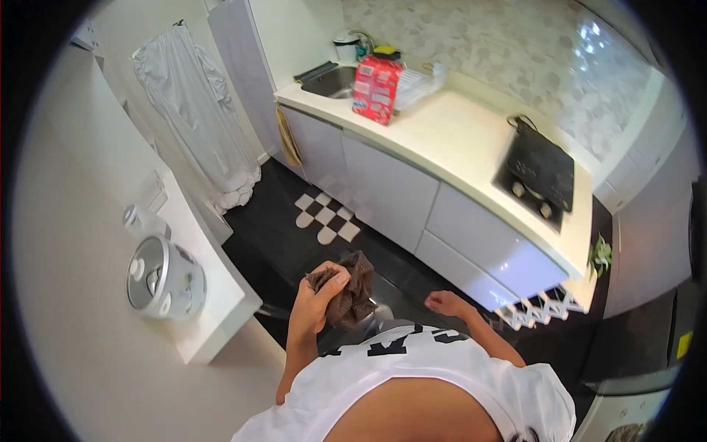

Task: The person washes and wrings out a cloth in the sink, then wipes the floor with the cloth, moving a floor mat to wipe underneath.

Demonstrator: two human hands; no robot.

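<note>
My left hand is closed around a crumpled brown cloth, which hangs in front of my body with its folds bunched up. My right hand is held apart from the cloth, to its right, over the dark floor. Its fingers are curled in, and nothing shows in them. A shiny grey object is partly hidden behind the cloth and my white shirt.
On the left, a white shelf bears a rice cooker. Ahead runs a counter with a sink, a red package and a black cooktop. A checkered mat lies on the floor.
</note>
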